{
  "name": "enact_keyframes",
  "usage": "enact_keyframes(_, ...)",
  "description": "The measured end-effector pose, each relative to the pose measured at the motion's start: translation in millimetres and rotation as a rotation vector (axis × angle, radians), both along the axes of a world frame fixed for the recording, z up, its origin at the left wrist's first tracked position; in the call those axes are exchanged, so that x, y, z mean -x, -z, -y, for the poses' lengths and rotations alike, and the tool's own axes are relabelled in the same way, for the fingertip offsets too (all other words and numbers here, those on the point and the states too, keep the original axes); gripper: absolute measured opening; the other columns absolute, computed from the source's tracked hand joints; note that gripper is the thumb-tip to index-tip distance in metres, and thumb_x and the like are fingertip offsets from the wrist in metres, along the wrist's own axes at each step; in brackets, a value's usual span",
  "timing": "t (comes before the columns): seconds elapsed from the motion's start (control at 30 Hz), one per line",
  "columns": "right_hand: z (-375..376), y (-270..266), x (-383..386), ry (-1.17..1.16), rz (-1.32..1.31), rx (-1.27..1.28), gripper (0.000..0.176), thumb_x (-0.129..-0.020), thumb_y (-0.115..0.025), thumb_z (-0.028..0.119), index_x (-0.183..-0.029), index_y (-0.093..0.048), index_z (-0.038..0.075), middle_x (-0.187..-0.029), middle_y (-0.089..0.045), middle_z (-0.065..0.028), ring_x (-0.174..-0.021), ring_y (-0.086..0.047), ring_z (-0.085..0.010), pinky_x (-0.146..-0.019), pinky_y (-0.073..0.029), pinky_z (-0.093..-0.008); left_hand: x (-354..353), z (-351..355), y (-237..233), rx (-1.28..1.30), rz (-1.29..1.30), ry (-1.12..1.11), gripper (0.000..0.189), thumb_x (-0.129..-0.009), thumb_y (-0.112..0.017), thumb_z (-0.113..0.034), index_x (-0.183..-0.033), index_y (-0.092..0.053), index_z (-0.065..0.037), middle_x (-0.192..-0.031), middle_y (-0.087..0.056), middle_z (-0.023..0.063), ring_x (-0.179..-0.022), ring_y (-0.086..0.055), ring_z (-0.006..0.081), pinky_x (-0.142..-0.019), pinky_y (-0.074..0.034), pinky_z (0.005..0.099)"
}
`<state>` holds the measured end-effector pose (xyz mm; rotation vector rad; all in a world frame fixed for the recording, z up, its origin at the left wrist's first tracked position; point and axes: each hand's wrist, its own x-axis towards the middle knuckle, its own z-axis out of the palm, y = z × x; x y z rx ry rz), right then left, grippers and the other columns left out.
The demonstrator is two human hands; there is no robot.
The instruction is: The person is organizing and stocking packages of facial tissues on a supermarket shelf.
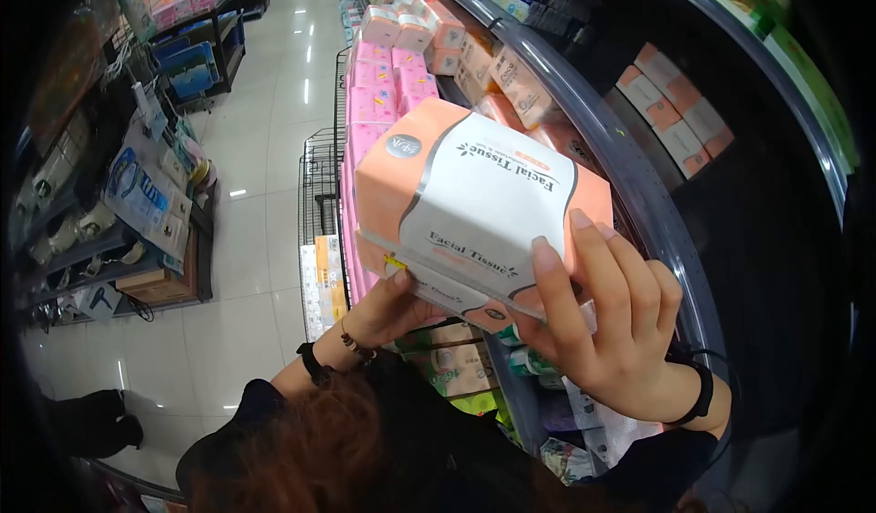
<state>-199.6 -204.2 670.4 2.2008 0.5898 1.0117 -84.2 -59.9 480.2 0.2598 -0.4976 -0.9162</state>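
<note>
item: box-shaped, peach-and-white facial tissue pack (493,207), held up beside pink plastic-wrapped packs (372,104). left hand (394,308): thumb gripping near side, other fingers mostly hidden. right hand (610,330): fingers spread, holding right end. hazard: possible tilt or drop, should either grip slacken.

One left hand (388,315), one right hand (616,330). One big tissue bundle (497,198) between both. Two black wristbands (703,392), one bead bracelet (351,343). Pink packs (370,104) along the shelf's (598,102) left edge: too many to count.
</note>
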Motion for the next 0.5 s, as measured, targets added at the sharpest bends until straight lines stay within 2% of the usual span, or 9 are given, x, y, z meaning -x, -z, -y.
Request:
enact_keyframes(0.17, -2.1, 4.8, -3.5, -0.092, 0.030, 0.026, 0.048, -0.076, -0.066, 0.036, -0.116, -0.051, 0.016, -0.111, -0.053, -0.0166, -0.096, -0.050, -0.0257, -0.074, -0.042, -0.0323, -1.9, -2.7, 1.3, 0.025, 0.024, -0.034, 0.076, -0.076, -0.066, -0.041, -0.132, -0.029, -0.005, -0.131, -0.039, 0.0142, -0.122, -0.039, 0.0290, -0.101, -0.034, 0.0476)
enact_keyframes(0.4, 0.0, 0.6, -14.7, -0.032, -0.069, -0.028, 0.048, -0.075, -0.067, 0.030, -0.118, -0.051, 0.016, -0.112, -0.052, -0.0155, -0.097, -0.048, -0.0245, -0.076, -0.043, -0.0322, 0.0, -3.2, 4.5, -0.042, 0.065, -0.121, 0.081, -0.075, -0.066, -0.047, -0.133, -0.028, -0.006, -0.133, -0.037, 0.0121, -0.124, -0.035, 0.0294, -0.100, -0.033, 0.0499)
enact_keyframes(0.47, 3.5, 6.8, -20.2, -0.102, -0.050, -0.044, 0.044, -0.081, -0.060, 0.033, -0.121, -0.048, 0.020, -0.115, -0.052, -0.0128, -0.098, -0.047, -0.0238, -0.078, -0.043, -0.0321, 2.8, 0.1, 1.9, -0.092, 0.070, -0.177, 0.083, -0.074, -0.064, -0.051, -0.134, -0.027, -0.008, -0.134, -0.035, 0.0111, -0.124, -0.035, 0.0299, -0.099, -0.033, 0.0518)
enact_keyframes(0.5, 5.5, 6.9, -21.9, -0.048, -0.029, -0.027, 0.044, -0.081, -0.060, 0.033, -0.121, -0.048, 0.020, -0.115, -0.052, -0.0128, -0.098, -0.047, -0.0238, -0.078, -0.043, -0.0321, 4.8, 0.7, -1.0, -0.093, 0.065, -0.192, 0.083, -0.074, -0.064, -0.051, -0.134, -0.027, -0.008, -0.134, -0.035, 0.0109, -0.124, -0.035, 0.0300, -0.099, -0.033, 0.0522)
